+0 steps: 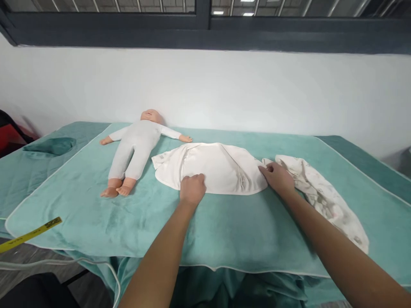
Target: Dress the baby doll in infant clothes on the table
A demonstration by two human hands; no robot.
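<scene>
A white baby garment (221, 167) lies spread on a teal padded cover, a few folds showing at its right side. My left hand (192, 188) is closed at the garment's front edge, its fingers curled over the fabric. At the right end, my right hand (278, 179) pinches the garment's edge between thumb and fingers. A second piece of white patterned cloth (327, 201) lies bunched beside and partly behind my right forearm. To the left, a baby doll (136, 145) in a white bodysuit lies on its back, arms spread.
The teal cover (96, 222) drapes over the front of the surface. A yellow strip (32, 234) and a pale cable (58, 262) are at the lower left. A white wall (205, 90) and a dark window frame (202, 36) stand behind. A red and black item (13, 134) sits far left.
</scene>
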